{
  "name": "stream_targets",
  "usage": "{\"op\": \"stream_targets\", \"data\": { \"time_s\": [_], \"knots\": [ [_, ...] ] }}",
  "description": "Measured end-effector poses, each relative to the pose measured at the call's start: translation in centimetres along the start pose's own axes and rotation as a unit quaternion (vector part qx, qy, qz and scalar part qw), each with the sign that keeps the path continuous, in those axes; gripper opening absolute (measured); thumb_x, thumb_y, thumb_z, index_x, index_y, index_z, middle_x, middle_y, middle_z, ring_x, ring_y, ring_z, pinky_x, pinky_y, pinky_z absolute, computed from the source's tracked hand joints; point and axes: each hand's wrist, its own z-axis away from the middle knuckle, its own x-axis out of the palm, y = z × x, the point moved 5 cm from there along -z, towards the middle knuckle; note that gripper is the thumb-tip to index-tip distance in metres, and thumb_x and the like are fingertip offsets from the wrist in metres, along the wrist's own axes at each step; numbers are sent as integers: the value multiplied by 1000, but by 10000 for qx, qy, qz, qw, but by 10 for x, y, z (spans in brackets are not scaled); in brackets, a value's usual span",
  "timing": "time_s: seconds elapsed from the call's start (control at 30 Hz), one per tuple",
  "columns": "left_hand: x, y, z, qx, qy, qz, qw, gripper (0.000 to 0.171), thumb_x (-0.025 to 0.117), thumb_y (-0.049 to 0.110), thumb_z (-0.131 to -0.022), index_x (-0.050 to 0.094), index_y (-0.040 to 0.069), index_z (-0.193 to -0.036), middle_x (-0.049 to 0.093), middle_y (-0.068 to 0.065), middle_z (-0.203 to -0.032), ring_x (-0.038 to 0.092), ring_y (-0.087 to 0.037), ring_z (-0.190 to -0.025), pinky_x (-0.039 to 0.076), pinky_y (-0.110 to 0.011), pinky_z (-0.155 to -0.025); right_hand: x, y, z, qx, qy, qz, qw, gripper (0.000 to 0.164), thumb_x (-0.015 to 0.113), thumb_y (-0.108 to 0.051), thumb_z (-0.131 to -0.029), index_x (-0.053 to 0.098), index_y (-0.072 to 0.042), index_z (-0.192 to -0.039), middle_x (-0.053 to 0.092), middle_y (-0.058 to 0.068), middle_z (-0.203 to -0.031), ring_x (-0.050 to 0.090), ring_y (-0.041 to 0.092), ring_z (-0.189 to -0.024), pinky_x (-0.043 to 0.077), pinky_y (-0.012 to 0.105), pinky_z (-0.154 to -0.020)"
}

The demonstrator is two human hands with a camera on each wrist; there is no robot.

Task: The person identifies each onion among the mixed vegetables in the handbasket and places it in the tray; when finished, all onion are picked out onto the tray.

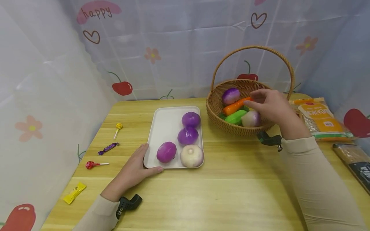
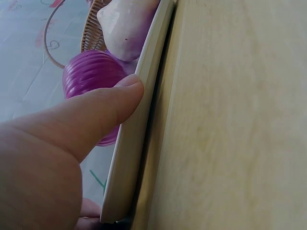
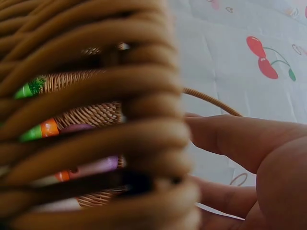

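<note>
My left hand (image 1: 131,171) holds the near left corner of a white tray (image 1: 163,123), its thumb on the front rim and its fingers along the left side. On the tray lie three purple onions (image 1: 188,135) and a white turnip (image 1: 191,156) with a purple side. Over the right part of a wicker basket (image 1: 215,112) hovers my right hand (image 1: 271,104), thumb and fingers spread apart. Below and beside it in the basket are a carrot (image 1: 235,106), a green vegetable (image 1: 235,117), a white and purple turnip (image 1: 251,119) and another purple-white one (image 1: 230,96).
Along the table's left side lie a yellow lollipop (image 1: 118,127), a purple wrapped candy (image 1: 108,148), a red lollipop (image 1: 91,164) and a yellow packet (image 1: 74,192). An orange food bag (image 1: 325,118) and a dark-labelled pack (image 1: 354,163) stay at the right. The basket's tall handle (image 1: 254,47) arches upward.
</note>
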Motion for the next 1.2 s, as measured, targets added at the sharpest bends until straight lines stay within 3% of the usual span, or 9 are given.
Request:
{"op": "stream_targets", "data": {
  "time_s": [0.27, 0.9, 1.2],
  "knots": [
    [-1, 2, 1, 36, 22, 22, 10000, 123, 84, 65, -82, 24, -4, -165, 26, -23, -168, 21, -41, -155, 21, -59, -122, 4, 2, 0, 54, -391, 204, 9990, 82, 70, -59, -97, 52, 2, -149, 54, 33, -144, 50, 49, -131, 37, 67, -110],
    [-1, 3, 2, 226, 110, 134, 9996, 118, 85, 63, -82, 28, 1, -165, 34, -19, -165, 32, -36, -150, 28, -57, -120, 10, 4, -3, 10, -574, 549, 9968, 78, 75, -51, -96, 53, 3, -148, 53, 29, -147, 51, 50, -131, 42, 66, -106],
    [-2, 0, 2, 41, 38, -26, 10000, 123, 83, 66, -82, 25, -5, -164, 27, -24, -168, 21, -41, -155, 22, -59, -122, 15, 5, -6, -61, -820, 837, 9931, 77, 80, -44, -95, 53, 5, -147, 54, 31, -144, 54, 51, -125, 44, 68, -102]
  ]
}}
